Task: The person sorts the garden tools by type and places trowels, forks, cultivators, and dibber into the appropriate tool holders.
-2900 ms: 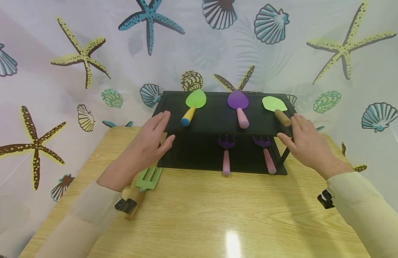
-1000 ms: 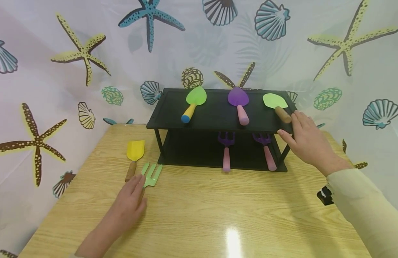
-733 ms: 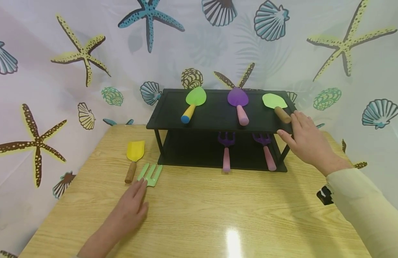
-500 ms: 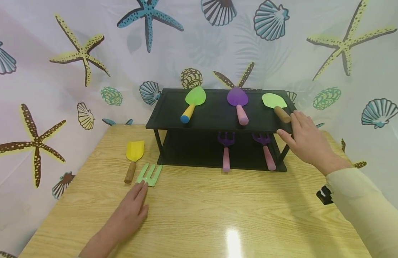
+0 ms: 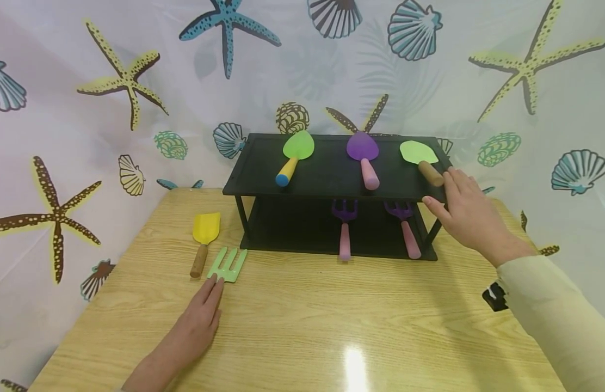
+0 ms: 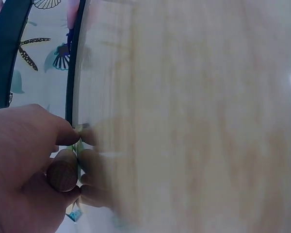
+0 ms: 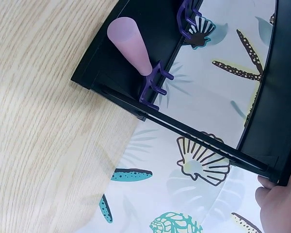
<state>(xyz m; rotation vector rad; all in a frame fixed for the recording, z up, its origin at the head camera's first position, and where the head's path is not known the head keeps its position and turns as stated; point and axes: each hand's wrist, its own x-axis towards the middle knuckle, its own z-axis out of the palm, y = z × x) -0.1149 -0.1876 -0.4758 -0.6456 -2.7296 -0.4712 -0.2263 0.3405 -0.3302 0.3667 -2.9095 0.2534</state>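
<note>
My left hand lies over the handle of a green three-tined hand fork on the table. Its wooden handle sits between my thumb and fingers in the left wrist view, and the fingertips reach the tabletop. In the head view only the tines show beyond my fingers. My right hand rests along the right end of a black two-tier rack, fingers extended, thumb at the front edge. Close to those fingers is a pale green trowel with a wooden handle.
On the top shelf lie a green trowel with a yellow-and-blue handle and a purple trowel. Below are two purple forks with pink handles. A yellow scoop lies left of the rack. A shell-print cloth hangs behind.
My left hand has left the rack's left end and come down onto the hand fork, then slid slightly back along it, showing more of the tines. My right hand has stayed put.
</note>
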